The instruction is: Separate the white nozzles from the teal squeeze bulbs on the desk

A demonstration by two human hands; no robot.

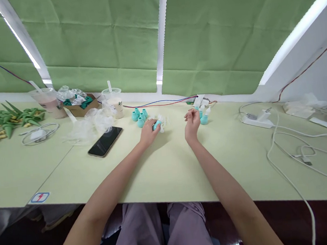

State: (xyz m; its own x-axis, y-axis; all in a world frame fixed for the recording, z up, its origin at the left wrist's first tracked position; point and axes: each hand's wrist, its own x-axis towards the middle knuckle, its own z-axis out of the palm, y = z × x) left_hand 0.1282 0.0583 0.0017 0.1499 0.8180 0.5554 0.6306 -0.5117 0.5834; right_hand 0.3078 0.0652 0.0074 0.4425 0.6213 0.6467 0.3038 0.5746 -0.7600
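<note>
Pale table [168, 175] is our whole work surface, and we'd call the job partway through. Our left hand [149, 133] has its fingers closed round one teal piece; our right hand [191, 124] is up off the surface near the right-hand batch, fingers curled in loosely, and we can't tell whether anything is pinched there. Left batch of teal bulbs [140, 122]: about five, grouped just beyond the left hand, mouths up, no white in them, so we read those as left to do. Right batch of teal bulbs [204, 120]: partly hidden by the right hand, count unclear, at least a couple carrying white tips, so likely done. Held teal piece [156, 125] sits between the two batches; we judge it in progress. Smallest: loose white bits [166, 120] just beside it, apparently unused stock, too small to count.
</note>
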